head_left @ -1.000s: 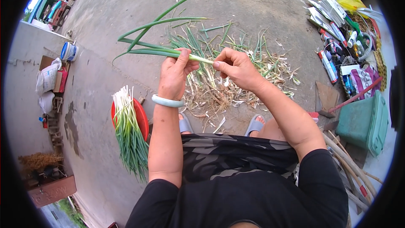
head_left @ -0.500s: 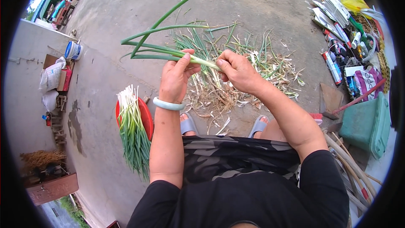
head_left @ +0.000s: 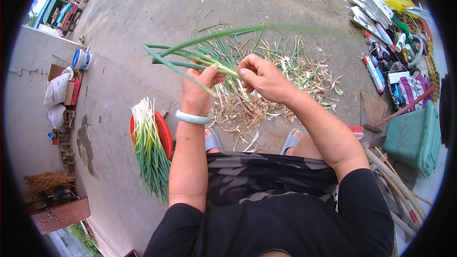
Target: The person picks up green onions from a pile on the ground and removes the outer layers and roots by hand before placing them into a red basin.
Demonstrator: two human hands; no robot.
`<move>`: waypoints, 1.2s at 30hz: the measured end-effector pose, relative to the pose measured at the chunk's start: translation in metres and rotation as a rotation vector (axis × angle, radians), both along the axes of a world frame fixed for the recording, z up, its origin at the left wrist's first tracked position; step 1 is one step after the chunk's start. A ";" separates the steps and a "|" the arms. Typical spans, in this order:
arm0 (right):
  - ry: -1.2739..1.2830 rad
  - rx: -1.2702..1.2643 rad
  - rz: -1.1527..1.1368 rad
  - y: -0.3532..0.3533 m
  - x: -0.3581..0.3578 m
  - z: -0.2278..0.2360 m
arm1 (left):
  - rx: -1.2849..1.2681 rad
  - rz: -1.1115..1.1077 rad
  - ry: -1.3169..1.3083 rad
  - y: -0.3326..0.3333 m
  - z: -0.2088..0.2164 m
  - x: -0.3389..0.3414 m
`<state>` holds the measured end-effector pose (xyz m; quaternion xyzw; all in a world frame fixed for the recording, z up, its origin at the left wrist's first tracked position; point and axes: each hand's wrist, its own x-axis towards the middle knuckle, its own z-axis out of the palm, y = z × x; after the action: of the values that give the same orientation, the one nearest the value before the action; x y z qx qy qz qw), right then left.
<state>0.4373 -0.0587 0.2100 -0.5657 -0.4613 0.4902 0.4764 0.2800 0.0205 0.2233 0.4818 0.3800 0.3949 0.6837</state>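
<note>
In the head view, the left hand (head_left: pixel 202 77), at the centre of the frame, has its grip closed around the pale lower stalk of a green onion (head_left: pixel 222 68). The right hand (head_left: pixel 263 80), just beside it to the right, has a narrow grip, thumb and bent fingers pinching the stalk's white end. The leaves fan toward the upper left of the hands, one blurred. Behind and below the hands spreads a heap of scraps (head_left: pixel 312 75) on the concrete floor (head_left: pixel 119 33). At lower left, a bundle of green onions (head_left: pixel 153 150) lies across a red basin (head_left: pixel 164 135), white ends up the frame. A lidded green bin (head_left: pixel 409 135) stands at the right.
</note>
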 end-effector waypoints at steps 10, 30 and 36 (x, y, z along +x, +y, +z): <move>-0.071 0.138 -0.040 0.001 -0.001 -0.005 | -0.120 -0.058 -0.069 -0.004 -0.002 0.002; -0.104 0.004 -0.068 0.009 0.010 -0.013 | -0.099 -0.178 -0.070 0.003 -0.011 0.003; 0.608 -0.026 -0.266 0.016 0.017 -0.012 | -0.113 -0.078 -0.125 0.013 -0.008 -0.010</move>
<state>0.4545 -0.0432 0.1985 -0.4549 -0.2134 0.5760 0.6448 0.2704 0.0332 0.2153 0.4313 0.3394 0.3753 0.7470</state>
